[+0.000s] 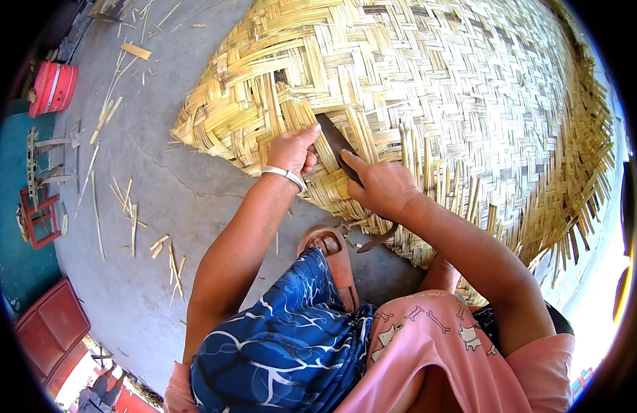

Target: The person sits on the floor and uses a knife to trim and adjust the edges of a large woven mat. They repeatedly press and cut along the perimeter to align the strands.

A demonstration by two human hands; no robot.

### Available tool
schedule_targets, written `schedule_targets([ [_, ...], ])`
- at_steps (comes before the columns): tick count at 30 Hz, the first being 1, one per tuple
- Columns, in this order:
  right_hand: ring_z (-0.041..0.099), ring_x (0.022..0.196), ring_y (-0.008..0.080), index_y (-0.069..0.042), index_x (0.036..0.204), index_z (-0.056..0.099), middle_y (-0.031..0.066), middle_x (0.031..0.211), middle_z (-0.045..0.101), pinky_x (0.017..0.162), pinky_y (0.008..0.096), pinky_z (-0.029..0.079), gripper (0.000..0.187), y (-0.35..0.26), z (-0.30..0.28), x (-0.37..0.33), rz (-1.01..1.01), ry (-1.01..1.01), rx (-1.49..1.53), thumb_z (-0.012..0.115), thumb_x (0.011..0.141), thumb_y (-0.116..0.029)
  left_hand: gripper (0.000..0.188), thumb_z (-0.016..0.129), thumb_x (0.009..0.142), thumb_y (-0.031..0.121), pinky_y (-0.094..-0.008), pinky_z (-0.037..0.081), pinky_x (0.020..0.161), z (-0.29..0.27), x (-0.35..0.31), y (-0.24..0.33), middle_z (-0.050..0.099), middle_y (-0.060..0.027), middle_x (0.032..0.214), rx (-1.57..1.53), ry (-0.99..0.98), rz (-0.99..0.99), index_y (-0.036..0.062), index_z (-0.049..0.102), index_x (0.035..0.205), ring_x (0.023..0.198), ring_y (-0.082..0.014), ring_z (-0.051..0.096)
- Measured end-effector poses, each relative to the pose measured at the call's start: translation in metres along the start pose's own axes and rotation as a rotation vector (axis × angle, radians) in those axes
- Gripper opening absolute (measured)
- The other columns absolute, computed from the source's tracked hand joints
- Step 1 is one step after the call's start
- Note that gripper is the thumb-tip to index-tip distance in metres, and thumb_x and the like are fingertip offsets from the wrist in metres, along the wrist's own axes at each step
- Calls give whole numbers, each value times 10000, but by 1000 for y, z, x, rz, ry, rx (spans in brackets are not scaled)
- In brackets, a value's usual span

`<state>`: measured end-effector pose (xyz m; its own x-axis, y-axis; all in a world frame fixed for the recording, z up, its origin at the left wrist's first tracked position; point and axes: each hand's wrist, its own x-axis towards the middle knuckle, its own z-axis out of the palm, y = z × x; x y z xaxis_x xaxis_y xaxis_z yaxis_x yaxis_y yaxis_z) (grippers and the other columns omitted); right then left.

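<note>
A large woven bamboo mat [463,89] spreads in front of me, its strips running in a diagonal pattern with loose ends along the near edge. My right hand [384,187] is closed on a dark, flat-bladed knife [334,138], index finger laid along the blade. The blade lies slanted over the weave, its tip by my left thumb. A dark curved piece [379,239] shows below my right hand; whether it belongs to the knife I cannot tell. My left hand [292,151], with a white band on the wrist, is closed at a pale bamboo strip [324,150] beside the blade.
Loose bamboo strips and offcuts [131,213] lie on the grey concrete floor [174,172] to the left. My sandalled foot [336,265] is close to the mat's near edge. Farther left are a red container [53,88], a small red frame [39,217] and a dark red seat [53,327].
</note>
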<state>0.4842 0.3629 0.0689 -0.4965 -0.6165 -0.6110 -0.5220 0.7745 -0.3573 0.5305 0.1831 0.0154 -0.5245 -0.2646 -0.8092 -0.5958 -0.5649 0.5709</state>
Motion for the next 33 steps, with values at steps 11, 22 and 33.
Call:
schedule_targets([
  [11,674,792,343,-167,1400,416,186,852,684,721,467,534,585,-1,0,4,5,-14,12,512,839,-305,194,677,868,230,-222,333,351,10,3,1,484,37,622,71,101,-139,107,544,800,409,-67,454],
  [22,673,841,332,-157,1418,387,172,899,688,744,453,534,615,-1,-8,1,5,-53,14,538,850,-337,218,655,870,236,-251,424,329,11,2,-5,601,-72,696,101,64,-126,38,599,942,425,-128,566],
  [33,669,740,346,-157,1418,388,179,810,678,679,465,531,609,3,8,5,-53,26,-39,531,855,-339,312,698,852,305,-279,489,432,1,-5,12,616,-78,641,759,-59,181,19,609,762,533,-166,663],
])
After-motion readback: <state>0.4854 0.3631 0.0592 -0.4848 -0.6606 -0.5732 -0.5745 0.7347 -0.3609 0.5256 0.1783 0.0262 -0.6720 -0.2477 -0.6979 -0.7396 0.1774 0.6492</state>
